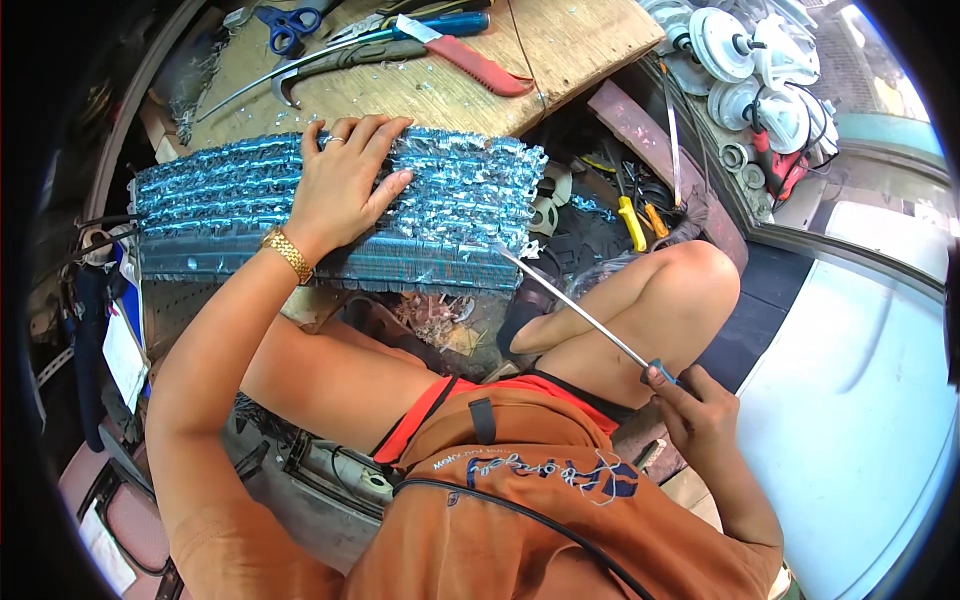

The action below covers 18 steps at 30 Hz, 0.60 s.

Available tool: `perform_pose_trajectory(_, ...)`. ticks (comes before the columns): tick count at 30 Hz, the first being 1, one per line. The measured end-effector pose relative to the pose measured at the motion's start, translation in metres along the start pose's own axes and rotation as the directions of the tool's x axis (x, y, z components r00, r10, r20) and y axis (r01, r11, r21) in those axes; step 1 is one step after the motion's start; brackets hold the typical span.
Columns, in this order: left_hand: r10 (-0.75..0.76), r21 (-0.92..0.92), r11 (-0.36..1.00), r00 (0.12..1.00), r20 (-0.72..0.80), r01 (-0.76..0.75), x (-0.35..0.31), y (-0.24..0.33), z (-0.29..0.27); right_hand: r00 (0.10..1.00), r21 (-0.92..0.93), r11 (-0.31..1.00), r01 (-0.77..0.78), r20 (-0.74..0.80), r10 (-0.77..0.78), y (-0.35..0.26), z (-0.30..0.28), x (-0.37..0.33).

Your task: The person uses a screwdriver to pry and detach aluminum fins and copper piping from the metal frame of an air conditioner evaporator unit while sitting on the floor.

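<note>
A long blue finned coil, like a heat exchanger, lies across in front of me against the wooden bench. Its upper rows are torn and ragged, while the lower strip keeps its even fins. My left hand rests on top of the coil with fingers spread, a gold watch on the wrist. In my right hand is a long screwdriver, gripped by its dark blue handle. The shaft points up and left, its tip at or close to the coil's lower right end; whether they touch I cannot tell.
On the wooden bench lie blue scissors, a knife in a red sheath and other hand tools. Yellow-handled pliers sit right of the coil. White motor parts and a red tool stand far right, above a white panel.
</note>
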<state>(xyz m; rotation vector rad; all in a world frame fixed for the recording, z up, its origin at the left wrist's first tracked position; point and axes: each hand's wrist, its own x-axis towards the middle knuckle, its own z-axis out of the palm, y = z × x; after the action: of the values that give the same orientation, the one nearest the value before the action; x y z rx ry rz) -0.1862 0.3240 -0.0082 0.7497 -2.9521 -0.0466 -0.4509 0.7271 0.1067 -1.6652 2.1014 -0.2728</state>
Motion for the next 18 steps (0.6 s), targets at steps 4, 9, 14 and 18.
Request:
perform_pose_trajectory(4,0.009,0.002,1.000,1.000,-0.006,-0.009,0.006,0.004,0.002,0.997,0.076,0.997,-0.026,-0.075,0.032,-0.007,0.014,0.001)
perform_pose_trajectory(9,-0.002,0.004,1.000,0.999,0.032,0.002,0.002,-0.001,0.001,0.992,0.369,0.923,-0.108,-0.017,0.122,-0.002,0.003,0.009)
perform_pose_trajectory(14,0.007,-0.001,1.000,1.000,0.018,-0.007,0.004,-0.002,0.000,0.972,0.467,0.854,-0.230,0.075,0.222,0.006,-0.021,-0.005)
perform_pose_trajectory(18,0.006,0.000,1.000,1.000,0.028,-0.006,0.004,-0.002,-0.001,0.975,0.421,0.881,-0.216,0.048,0.216,0.007,-0.027,-0.015)
